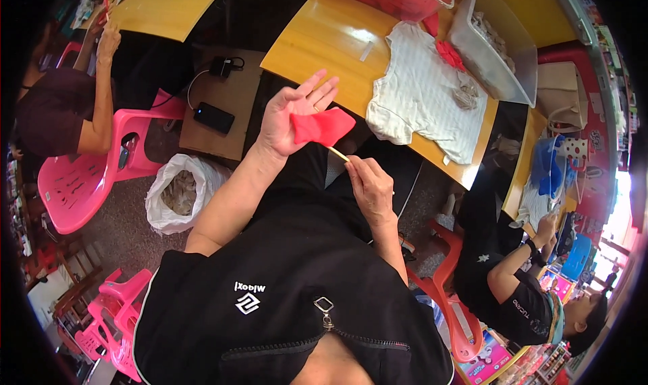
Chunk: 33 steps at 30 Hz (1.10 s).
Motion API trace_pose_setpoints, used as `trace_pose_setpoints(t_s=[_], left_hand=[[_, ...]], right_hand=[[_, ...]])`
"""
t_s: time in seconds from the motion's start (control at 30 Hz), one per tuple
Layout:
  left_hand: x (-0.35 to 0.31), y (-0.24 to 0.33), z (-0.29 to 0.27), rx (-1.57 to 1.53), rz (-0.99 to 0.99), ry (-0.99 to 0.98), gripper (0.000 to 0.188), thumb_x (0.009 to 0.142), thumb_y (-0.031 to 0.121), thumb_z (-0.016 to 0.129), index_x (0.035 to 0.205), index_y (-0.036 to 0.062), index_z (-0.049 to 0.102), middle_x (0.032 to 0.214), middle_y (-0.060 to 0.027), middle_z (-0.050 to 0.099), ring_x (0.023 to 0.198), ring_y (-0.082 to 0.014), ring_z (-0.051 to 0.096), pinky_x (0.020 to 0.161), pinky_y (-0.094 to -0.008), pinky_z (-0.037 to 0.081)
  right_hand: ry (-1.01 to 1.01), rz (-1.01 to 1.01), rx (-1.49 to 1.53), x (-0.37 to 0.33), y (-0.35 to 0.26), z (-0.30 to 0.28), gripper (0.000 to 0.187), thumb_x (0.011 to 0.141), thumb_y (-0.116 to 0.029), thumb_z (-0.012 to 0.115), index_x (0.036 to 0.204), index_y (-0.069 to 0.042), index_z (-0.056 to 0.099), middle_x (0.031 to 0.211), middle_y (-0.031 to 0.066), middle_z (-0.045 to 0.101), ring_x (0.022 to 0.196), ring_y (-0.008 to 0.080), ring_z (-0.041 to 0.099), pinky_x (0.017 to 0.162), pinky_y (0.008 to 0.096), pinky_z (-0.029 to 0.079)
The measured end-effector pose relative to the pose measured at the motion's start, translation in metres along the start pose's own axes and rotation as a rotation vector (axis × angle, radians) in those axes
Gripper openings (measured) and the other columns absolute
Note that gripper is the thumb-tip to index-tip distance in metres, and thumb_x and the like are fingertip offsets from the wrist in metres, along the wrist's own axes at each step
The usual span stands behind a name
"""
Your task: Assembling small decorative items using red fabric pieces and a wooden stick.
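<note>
A small red cloth piece (pixel 324 126) lies across the palm of my left hand (pixel 278 123), which is turned up with its fingers stretched out and apart. My right hand (pixel 371 188), lower and to the right, pinches a thin pale-yellow stick (pixel 339 153). The stick's far end meets the lower edge of the red cloth; whether it goes inside cannot be told. Both hands are in front of my body, just short of the yellow table (pixel 304 44).
On the table lie a white striped shirt (pixel 412 91), a clear plastic bin (pixel 503 67) and a red container (pixel 391 0). A white sack (pixel 185 192) and pink chair (pixel 81 189) stand left. A phone (pixel 214 118) rests on a brown board. Co-workers sit on both sides.
</note>
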State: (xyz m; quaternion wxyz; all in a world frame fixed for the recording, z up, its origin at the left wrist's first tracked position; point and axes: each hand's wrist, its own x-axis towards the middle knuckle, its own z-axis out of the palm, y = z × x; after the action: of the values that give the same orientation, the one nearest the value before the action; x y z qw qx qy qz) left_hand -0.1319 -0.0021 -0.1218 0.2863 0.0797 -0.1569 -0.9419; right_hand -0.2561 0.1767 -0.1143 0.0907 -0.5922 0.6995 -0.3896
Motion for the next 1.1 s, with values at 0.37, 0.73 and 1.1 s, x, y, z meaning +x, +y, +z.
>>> trace_pose_setpoints(t_s=[0.37,0.73,1.1], left_hand=[[-0.009,-0.018,0.006,0.017,0.008,0.075,0.07,0.089,0.025,0.056,0.142,-0.004,0.021,0.148,-0.0227,0.025,0.139,-0.0294,0.024,0.112,-0.0416,0.025],[-0.014,-0.016,-0.013,0.068,-0.05,0.103,0.06,0.082,-0.013,0.04,0.14,-0.0064,0.025,0.143,-0.0237,0.033,0.132,-0.0291,0.038,0.109,-0.0382,0.034],[-0.007,-0.004,-0.014,0.167,-0.096,0.251,0.033,0.097,0.009,0.042,0.127,-0.0044,0.044,0.129,-0.0175,0.053,0.112,-0.0227,0.057,0.093,-0.0358,0.05]], right_hand=[[0.11,0.149,-0.05,-0.004,-0.002,0.012,0.008,0.086,-0.009,0.064,0.091,-0.003,0.063,0.071,0.0098,0.056,0.059,0.0258,0.057,0.053,0.0343,0.046],[0.101,0.23,0.051,-0.006,0.001,0.018,0.007,0.086,-0.007,0.063,0.089,-0.001,0.063,0.071,0.0126,0.057,0.061,0.0279,0.058,0.054,0.0353,0.046],[-0.231,0.535,0.281,-0.015,0.031,-0.024,0.018,0.08,-0.014,0.071,0.09,0.001,0.068,0.071,0.0092,0.064,0.063,0.011,0.059,0.06,0.0246,0.047]])
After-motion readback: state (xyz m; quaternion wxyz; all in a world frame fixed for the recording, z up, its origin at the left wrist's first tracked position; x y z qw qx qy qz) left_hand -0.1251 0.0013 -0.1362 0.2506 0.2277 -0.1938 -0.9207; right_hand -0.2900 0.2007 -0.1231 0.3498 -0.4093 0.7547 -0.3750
